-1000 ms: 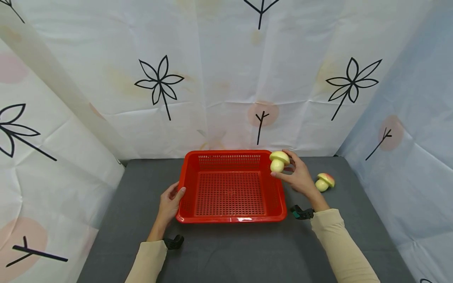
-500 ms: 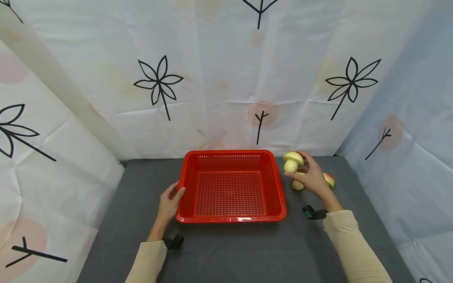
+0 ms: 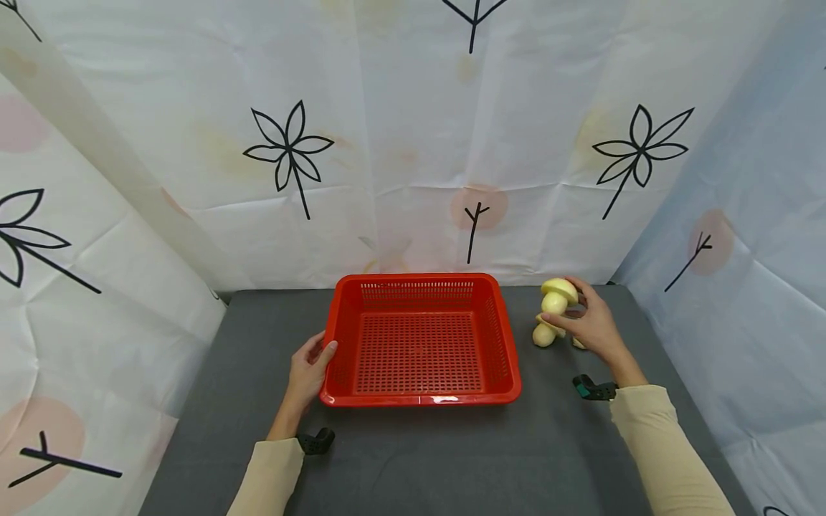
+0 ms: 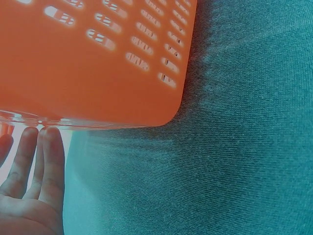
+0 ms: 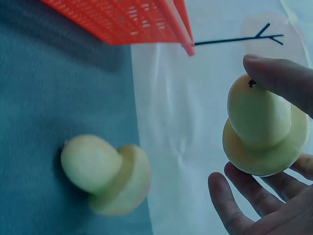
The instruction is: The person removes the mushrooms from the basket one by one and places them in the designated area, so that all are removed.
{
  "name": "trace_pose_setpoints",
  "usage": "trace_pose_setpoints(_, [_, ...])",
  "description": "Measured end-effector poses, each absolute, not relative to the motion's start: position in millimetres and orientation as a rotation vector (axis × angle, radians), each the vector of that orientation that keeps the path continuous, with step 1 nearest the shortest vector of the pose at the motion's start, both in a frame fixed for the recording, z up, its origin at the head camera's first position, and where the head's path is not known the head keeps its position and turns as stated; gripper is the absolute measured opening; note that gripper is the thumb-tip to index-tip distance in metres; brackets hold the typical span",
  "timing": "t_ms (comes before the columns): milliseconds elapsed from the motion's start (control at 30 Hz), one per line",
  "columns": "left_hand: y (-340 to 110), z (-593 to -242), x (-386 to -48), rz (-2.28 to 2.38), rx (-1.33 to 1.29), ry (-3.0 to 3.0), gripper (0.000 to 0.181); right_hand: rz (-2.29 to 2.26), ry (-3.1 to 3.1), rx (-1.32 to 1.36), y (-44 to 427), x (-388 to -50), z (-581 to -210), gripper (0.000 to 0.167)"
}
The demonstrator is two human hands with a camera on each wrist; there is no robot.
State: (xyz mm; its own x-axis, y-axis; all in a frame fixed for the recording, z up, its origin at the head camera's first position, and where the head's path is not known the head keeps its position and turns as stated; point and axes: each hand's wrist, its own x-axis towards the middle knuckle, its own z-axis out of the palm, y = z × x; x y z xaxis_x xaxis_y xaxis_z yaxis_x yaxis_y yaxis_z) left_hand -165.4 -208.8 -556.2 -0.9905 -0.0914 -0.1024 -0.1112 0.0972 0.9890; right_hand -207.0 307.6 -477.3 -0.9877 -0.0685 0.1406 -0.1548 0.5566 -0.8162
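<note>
My right hand [image 3: 599,326] holds a pale yellow toy mushroom [image 3: 555,297] between thumb and fingers, raised over the table to the right of the basket. In the right wrist view this mushroom [image 5: 259,115] has its stem towards the thumb. Just below it, a second toy mushroom [image 3: 544,335] lies on the table, also seen whole as a mushroom [image 5: 93,164] in the right wrist view. Mostly hidden behind the hand is a third one [image 3: 578,344]. At the left rim of the red plastic basket [image 3: 419,400], my left hand [image 3: 308,373] grips with thumb and fingers.
The basket, with perforated floor and walls, stands on a grey cloth-covered table [image 3: 413,466]. A patterned white curtain [image 3: 400,179] closes off the back and both sides. Black bands sit on both wrists.
My right hand has moved right with the mushroom, away from the basket's right rim. A mushroom lying beneath has come into view, while the far-right one is now mostly covered. The left hand stays put.
</note>
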Motion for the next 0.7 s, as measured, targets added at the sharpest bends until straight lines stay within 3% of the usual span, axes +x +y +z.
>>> trace_pose_setpoints(700, [-210,-561,-166,2.081,-0.188,2.356,0.054,1.350,-2.724,-0.006,359,-198,-486,0.090])
